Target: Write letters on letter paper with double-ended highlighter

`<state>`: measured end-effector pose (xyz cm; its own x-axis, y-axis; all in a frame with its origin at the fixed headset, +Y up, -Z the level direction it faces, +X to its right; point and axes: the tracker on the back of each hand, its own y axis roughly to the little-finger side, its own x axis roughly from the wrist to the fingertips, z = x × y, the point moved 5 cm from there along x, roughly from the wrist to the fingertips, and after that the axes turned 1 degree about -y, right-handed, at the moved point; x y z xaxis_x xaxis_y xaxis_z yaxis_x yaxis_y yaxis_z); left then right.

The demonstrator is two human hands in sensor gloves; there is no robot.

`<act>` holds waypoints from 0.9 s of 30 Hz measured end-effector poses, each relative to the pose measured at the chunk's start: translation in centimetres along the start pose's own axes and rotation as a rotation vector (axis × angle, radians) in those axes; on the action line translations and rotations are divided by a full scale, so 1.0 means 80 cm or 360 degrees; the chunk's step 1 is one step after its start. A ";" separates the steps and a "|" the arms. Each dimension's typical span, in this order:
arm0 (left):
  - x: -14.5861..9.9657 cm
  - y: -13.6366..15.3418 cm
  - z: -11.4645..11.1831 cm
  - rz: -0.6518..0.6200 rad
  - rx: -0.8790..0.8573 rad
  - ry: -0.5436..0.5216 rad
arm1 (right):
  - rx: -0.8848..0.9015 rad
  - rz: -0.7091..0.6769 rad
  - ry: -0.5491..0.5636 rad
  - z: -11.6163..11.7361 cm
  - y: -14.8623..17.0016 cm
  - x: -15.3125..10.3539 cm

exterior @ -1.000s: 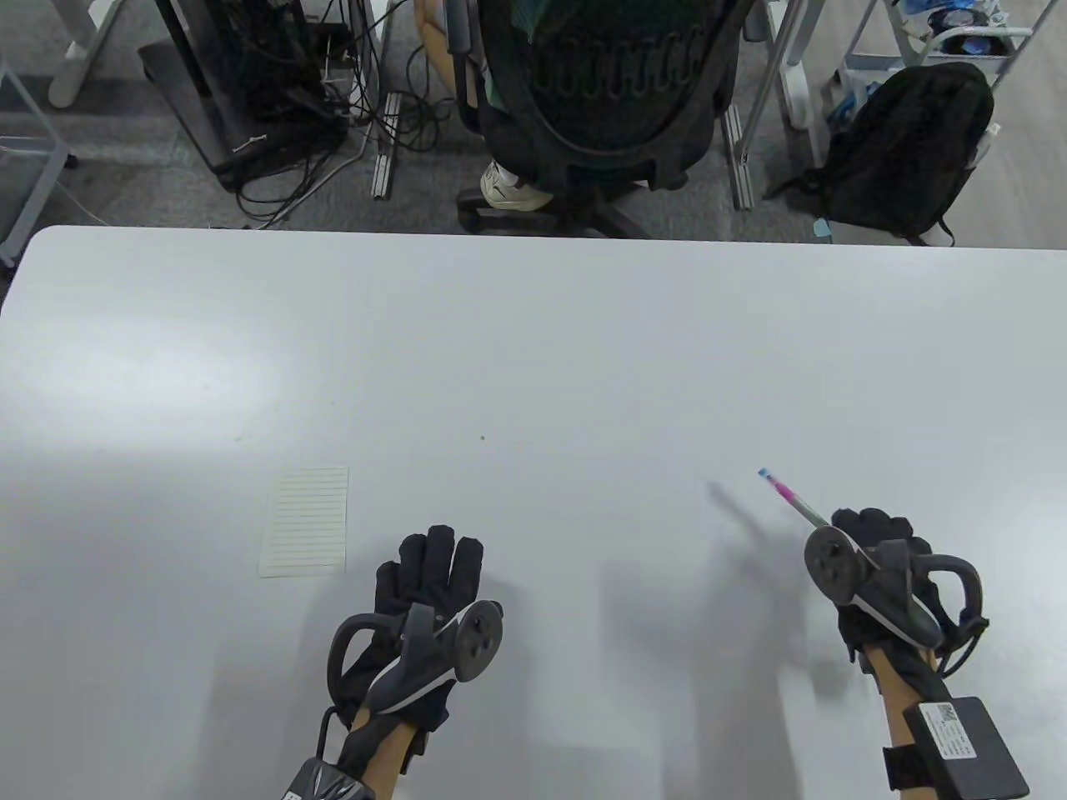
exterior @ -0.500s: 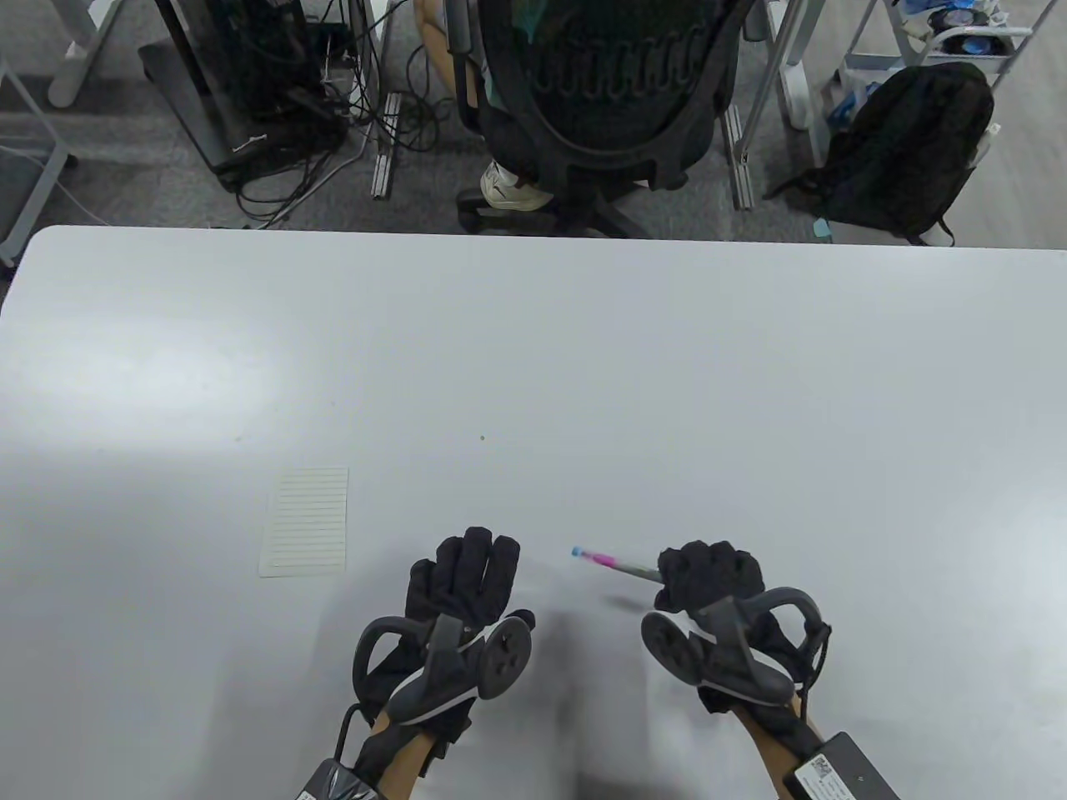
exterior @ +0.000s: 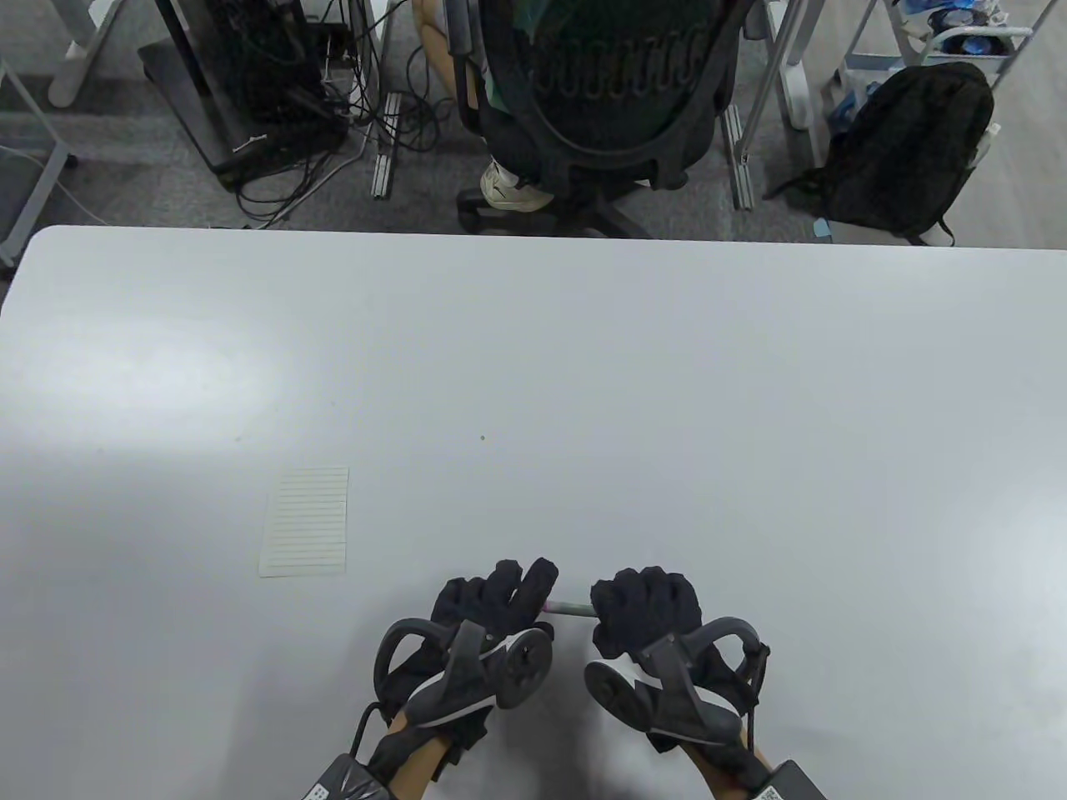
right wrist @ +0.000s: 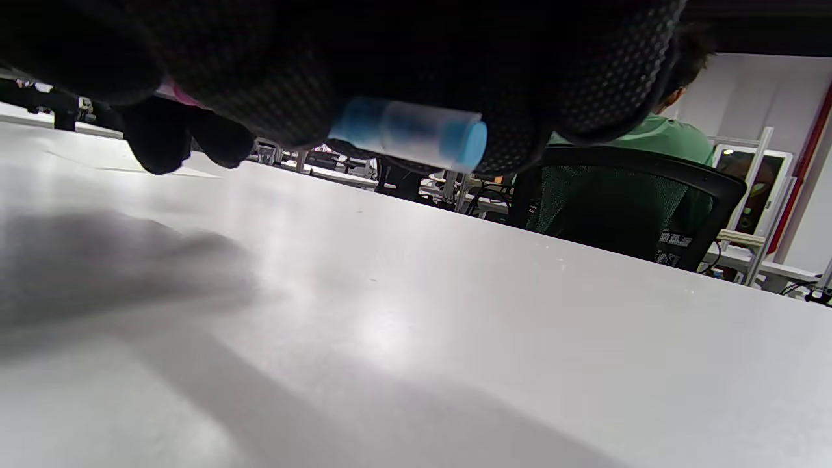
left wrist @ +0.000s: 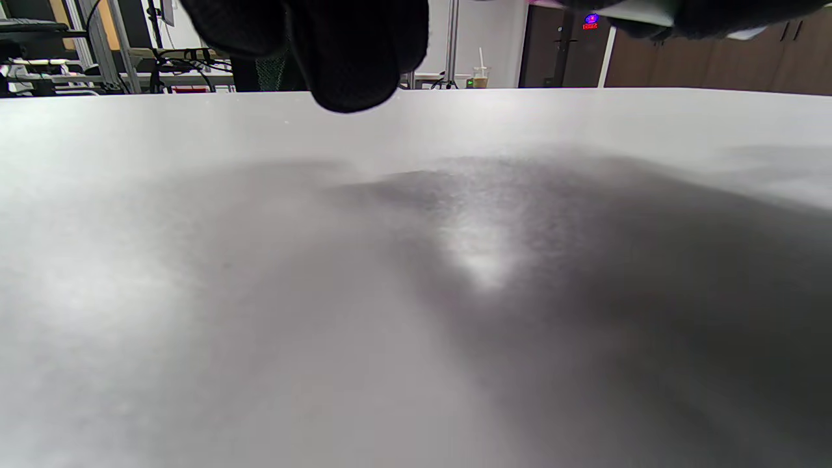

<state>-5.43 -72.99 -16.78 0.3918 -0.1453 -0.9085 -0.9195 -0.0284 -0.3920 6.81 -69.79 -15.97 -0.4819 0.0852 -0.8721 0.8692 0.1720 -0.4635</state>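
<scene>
The lined letter paper lies flat on the white table, left of both hands. My right hand grips the double-ended highlighter in a fist, level and pointing left. Its blue-capped end sticks out under my right palm in the right wrist view. My left hand has met it, and its fingertips close over the pink end. In the left wrist view the left fingers hang above the table, and the highlighter's grey barrel shows at the top right.
An office chair with a seated person in green stands beyond the table's far edge. A black backpack sits on the floor at the right, and a rack with cables at the left.
My right hand has carried the highlighter left and nearer, turning it level. My left hand has shifted right to meet it. The pink end, free before, is now under my left fingers.
</scene>
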 end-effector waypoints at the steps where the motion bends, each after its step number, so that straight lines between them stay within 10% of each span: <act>1: 0.000 -0.001 0.000 -0.0003 -0.0006 0.0000 | -0.0003 0.0001 0.0012 -0.001 0.000 -0.001; 27: -0.010 0.000 0.009 -0.0001 -0.0006 -0.0139 | 0.0324 0.0040 -0.0086 0.000 0.053 -0.014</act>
<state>-5.72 -72.18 -16.18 0.3932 -0.0585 -0.9176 -0.9194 -0.0323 -0.3920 11.01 -69.16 -16.98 -0.4578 0.0331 -0.8885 0.8880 -0.0320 -0.4587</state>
